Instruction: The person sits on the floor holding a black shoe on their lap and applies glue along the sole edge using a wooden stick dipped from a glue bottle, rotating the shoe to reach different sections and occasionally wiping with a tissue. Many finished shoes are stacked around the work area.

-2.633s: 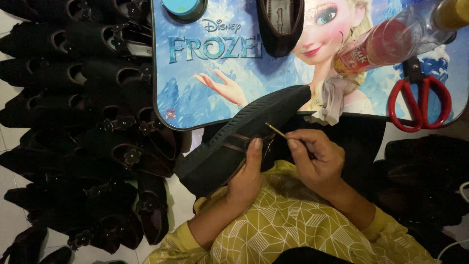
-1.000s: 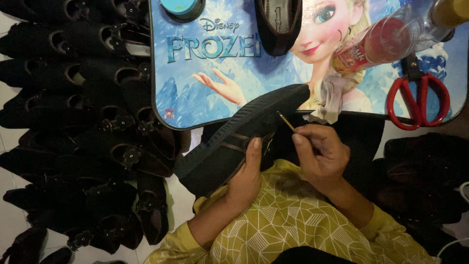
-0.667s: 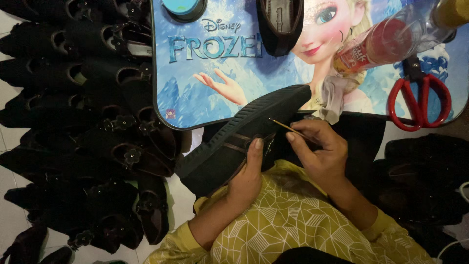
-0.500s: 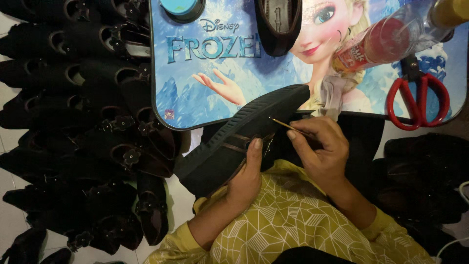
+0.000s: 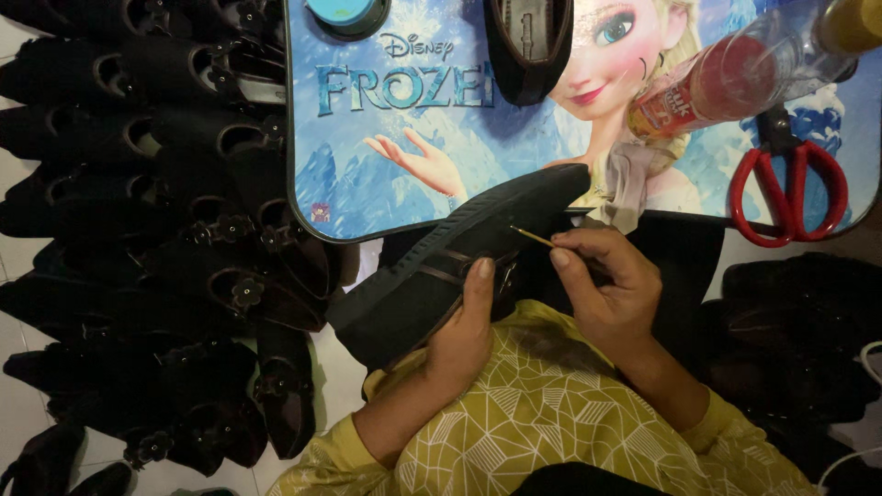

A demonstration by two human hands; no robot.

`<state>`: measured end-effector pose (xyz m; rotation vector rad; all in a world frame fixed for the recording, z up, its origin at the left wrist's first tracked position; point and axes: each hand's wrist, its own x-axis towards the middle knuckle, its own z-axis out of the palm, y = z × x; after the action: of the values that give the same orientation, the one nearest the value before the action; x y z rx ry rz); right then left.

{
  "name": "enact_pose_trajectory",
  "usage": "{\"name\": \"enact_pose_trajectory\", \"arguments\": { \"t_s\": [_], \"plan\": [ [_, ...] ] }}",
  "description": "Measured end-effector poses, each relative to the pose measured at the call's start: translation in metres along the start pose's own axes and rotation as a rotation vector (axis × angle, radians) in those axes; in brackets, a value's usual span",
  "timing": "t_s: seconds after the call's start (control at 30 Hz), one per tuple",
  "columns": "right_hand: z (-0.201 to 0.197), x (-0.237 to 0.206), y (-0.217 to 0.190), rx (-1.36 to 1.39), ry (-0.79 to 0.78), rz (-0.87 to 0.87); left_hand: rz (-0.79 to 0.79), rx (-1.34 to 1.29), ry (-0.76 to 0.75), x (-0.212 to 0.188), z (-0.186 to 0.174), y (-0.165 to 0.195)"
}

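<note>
The thin stick (image 5: pixel 531 237) had barely shifted; right hand (image 5: pixel 606 285) pinched it against the black shoe (image 5: pixel 441 266), which left hand (image 5: pixel 464 331) gripped.

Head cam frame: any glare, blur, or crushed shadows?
Head view: sharp on the hands and the thin stick; the pile of black shoes at the side sinks into near-featureless dark; soft sheen on the plastic bottle; the blue tray is evenly lit, no glare.

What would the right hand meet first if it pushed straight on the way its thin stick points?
The right hand aims its thin stick up and leftward at the black shoe held by the left hand. The tip looks to be already at the shoe's upper edge, so the shoe comes first, though depth is unclear.
</note>
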<state>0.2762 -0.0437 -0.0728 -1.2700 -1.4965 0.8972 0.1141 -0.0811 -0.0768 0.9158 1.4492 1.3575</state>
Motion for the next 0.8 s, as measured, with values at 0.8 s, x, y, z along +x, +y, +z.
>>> {"name": "enact_pose_trajectory", "arguments": {
  "t_s": [0.8],
  "plan": [
    [-0.0005, -0.0046, 0.0002, -0.018, -0.02, 0.0, 0.095, 0.13, -0.054, -0.0006, -0.0051, 0.0024]
  ]
}}
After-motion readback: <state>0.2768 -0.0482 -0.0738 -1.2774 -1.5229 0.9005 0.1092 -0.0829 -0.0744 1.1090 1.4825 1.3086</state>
